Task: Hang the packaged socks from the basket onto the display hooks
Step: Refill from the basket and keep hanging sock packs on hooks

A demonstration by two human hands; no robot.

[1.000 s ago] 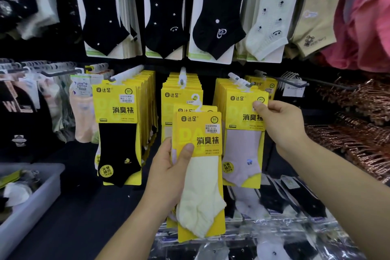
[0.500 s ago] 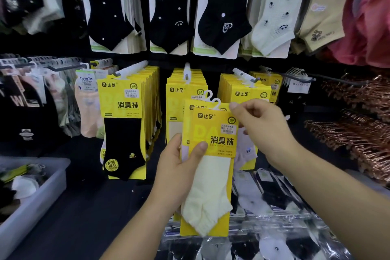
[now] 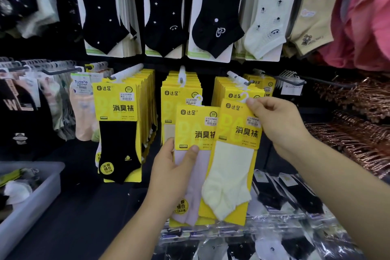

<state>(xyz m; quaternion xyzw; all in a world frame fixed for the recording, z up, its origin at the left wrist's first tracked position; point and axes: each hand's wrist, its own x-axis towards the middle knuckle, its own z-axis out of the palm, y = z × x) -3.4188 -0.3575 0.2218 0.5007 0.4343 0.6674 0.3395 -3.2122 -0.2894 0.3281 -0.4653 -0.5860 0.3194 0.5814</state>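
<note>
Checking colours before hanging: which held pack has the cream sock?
The right pack, pinched at its top by the right hand: its sock is cream. The left pack, gripped by the left hand, shows a pale lilac sock.

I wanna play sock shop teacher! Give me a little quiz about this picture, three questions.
1. True or false: the right hand pinches the top of the cream sock pack.
2. The left hand grips a second pack. Its sock is: A black, B pale pink, C green.
3. Fill in: the front hanging pack, leftmost of the yellow rows, shows a ____ sock.
Key: 1 true; 2 B; 3 black.
</note>
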